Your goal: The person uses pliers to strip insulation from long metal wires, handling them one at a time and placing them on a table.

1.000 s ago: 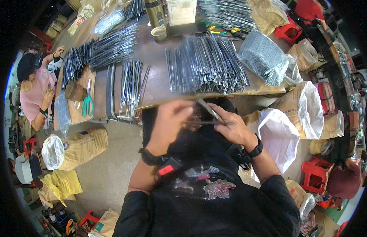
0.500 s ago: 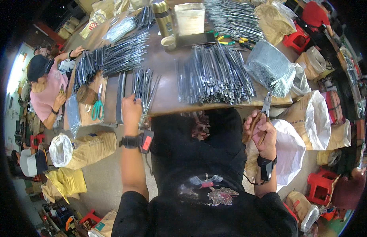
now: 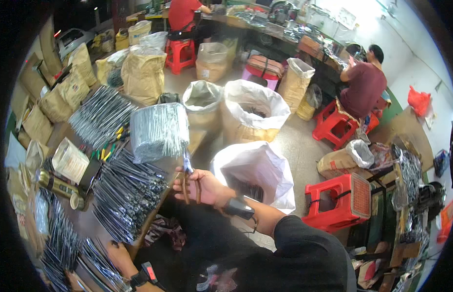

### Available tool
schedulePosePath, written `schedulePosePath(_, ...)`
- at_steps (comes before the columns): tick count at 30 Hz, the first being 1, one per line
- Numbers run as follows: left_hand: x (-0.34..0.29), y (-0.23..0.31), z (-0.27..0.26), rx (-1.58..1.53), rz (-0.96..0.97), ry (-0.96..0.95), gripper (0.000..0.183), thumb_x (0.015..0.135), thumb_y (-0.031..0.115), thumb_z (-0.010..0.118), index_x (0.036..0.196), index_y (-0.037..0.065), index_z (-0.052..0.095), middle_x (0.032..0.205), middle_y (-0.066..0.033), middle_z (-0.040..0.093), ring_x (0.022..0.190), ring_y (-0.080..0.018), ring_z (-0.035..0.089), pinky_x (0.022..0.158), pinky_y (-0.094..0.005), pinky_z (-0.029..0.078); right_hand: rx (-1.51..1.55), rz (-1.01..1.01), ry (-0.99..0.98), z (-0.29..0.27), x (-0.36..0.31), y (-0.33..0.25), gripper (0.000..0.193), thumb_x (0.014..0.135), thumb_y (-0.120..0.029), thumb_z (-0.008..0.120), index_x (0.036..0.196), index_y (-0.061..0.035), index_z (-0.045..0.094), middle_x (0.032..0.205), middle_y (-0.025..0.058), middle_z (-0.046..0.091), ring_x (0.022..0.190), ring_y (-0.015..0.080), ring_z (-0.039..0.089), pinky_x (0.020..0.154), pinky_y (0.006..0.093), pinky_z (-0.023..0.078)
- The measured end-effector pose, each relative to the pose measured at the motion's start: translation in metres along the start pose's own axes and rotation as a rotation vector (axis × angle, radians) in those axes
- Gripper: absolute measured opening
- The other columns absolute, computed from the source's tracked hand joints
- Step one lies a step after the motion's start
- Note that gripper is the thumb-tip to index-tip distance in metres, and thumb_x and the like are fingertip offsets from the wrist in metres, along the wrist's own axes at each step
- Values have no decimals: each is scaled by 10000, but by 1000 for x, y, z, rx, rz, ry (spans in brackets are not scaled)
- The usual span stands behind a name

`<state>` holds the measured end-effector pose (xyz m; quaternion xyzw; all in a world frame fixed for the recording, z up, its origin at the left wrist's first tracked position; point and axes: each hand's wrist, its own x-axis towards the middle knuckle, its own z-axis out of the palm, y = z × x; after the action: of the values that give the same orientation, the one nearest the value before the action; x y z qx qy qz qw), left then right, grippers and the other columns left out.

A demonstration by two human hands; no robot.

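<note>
My right hand (image 3: 202, 185) is closed loosely round the brown handles of a pair of pliers (image 3: 187, 164), whose metal jaws point away from me. The jaws are beside a plastic-wrapped bundle of thin silvery strips (image 3: 158, 131) at the table's edge. Low on the left, my left hand (image 3: 120, 258) is at a small bunch of long, dark metal strips (image 3: 97, 255); its fingers are mostly hidden. A large heap of similar strips with small end pieces (image 3: 129, 192) lies between my hands.
An open white-lined sack (image 3: 280, 165) stands right of my right hand, with another sack (image 3: 273, 134) behind it. A red stool (image 3: 338, 202) is farther right. Green-and-yellow-handled tools (image 3: 108, 152), a flask (image 3: 56, 184) and a cup (image 3: 77, 201) are on the table. Two people sit at the far bench.
The view has swung to the right, bringing the sacks, red stools and far bench into fuller sight. The pliers remain in my right hand, and my left hand stays by the small bunch.
</note>
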<state>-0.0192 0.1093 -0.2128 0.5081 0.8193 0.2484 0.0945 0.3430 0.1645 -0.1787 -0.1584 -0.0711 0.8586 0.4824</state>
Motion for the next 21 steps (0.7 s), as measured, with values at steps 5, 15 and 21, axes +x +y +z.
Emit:
schedulePosePath(5, 6, -2, 13, 137, 68, 45, 295, 726, 41, 590, 1001, -60, 556, 887, -267, 606, 817, -421, 575, 699, -444, 452, -10, -39, -6, -13, -3, -8, 190, 762, -116, 463, 914, -32, 540, 852, 115, 572, 866, 261, 574, 849, 458, 446)
schedulePosePath(15, -3, -40, 3, -1365, -461, -314, 102, 817, 0, 555, 881, 57, 501, 747, -53, 543, 618, -117, 550, 479, -178, 432, -313, 22, 109, -6, 16, 10, 198, 842, -204, 572, 912, -18, 582, 693, 22, 529, 670, 146, 531, 676, 315, 461)
schedulePosePath(21, -28, -53, -10, -1775, -668, -415, 136, 859, 44, 550, 977, -22, 547, 775, -103, 567, 638, -121, 548, 537, -153, 478, -417, -80, 247, -17, 24, 8, 182, 849, -194, 566, 859, -13, 584, 704, 39, 552, 663, 144, 541, 656, 309, 472)
